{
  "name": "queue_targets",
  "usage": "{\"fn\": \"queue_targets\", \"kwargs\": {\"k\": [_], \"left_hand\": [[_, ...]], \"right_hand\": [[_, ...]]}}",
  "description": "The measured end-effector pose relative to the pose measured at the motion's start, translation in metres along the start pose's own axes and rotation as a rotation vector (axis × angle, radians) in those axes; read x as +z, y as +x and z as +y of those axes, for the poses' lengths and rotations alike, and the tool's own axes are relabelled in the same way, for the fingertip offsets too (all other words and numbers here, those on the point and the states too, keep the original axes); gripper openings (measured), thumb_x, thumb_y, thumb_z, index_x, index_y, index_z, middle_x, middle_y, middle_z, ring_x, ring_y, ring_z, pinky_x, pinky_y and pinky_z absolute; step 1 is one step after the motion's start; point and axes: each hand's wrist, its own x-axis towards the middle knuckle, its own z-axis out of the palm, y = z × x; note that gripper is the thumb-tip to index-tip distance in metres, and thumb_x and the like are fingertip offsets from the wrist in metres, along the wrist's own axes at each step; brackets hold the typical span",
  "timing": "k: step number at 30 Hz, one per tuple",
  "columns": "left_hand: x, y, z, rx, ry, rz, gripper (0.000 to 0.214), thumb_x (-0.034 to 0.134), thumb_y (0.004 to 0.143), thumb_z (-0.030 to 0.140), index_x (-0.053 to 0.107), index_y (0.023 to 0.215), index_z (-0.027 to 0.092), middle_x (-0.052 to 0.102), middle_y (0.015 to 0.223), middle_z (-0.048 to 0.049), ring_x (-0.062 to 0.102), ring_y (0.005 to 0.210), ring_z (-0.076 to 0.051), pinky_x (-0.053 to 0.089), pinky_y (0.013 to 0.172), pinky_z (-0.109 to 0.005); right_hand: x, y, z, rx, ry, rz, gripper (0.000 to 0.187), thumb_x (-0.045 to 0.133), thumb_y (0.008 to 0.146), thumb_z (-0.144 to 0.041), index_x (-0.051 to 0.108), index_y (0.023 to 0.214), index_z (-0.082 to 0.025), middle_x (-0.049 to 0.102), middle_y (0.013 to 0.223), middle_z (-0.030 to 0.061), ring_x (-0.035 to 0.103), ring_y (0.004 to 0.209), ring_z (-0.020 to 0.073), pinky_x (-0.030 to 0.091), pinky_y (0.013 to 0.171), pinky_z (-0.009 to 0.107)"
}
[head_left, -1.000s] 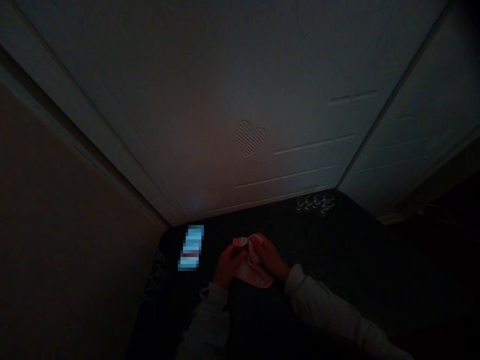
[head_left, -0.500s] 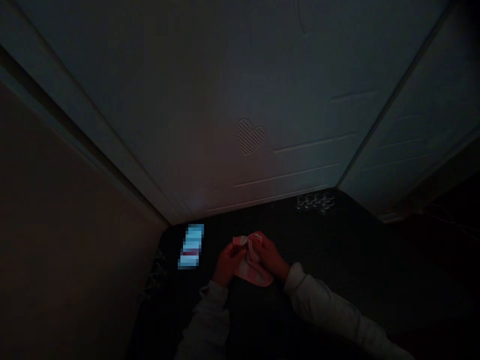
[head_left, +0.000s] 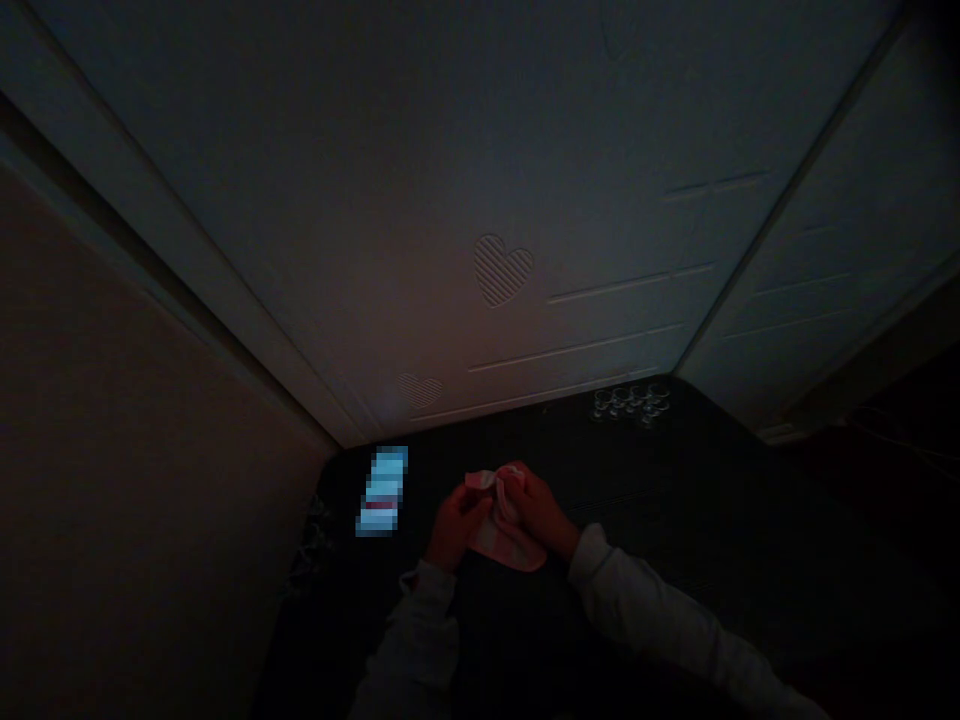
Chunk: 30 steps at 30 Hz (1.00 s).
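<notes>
The room is very dark. My left hand (head_left: 452, 525) and my right hand (head_left: 541, 515) are both closed on a small pink cloth (head_left: 501, 535), held between them over a dark surface (head_left: 675, 500). The fingers of both hands pinch the cloth's upper edge, and its lower part hangs toward me. Both my sleeves are light grey.
A lit phone screen (head_left: 383, 491) glows on the dark surface left of my hands. A cluster of small clear glass items (head_left: 630, 402) sits at the back right by the wall. A pale wall panel with a heart pattern (head_left: 501, 268) rises behind.
</notes>
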Motion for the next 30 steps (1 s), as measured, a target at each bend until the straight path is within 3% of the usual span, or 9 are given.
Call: {"fn": "queue_targets", "kwargs": {"k": [30], "left_hand": [[0.0008, 0.0005, -0.003, 0.015, -0.06, -0.016, 0.035, 0.064, 0.063, 0.029, 0.058, 0.094, 0.013, 0.064, 0.093, -0.008, 0.058, 0.087, -0.021, 0.043, 0.078, -0.033]], "right_hand": [[0.0003, -0.0001, 0.0012, -0.015, 0.009, 0.006, 0.024, 0.038, 0.081, -0.035, 0.053, 0.082, -0.016, 0.054, 0.076, 0.0016, 0.049, 0.067, 0.0129, 0.039, 0.063, 0.025]]}}
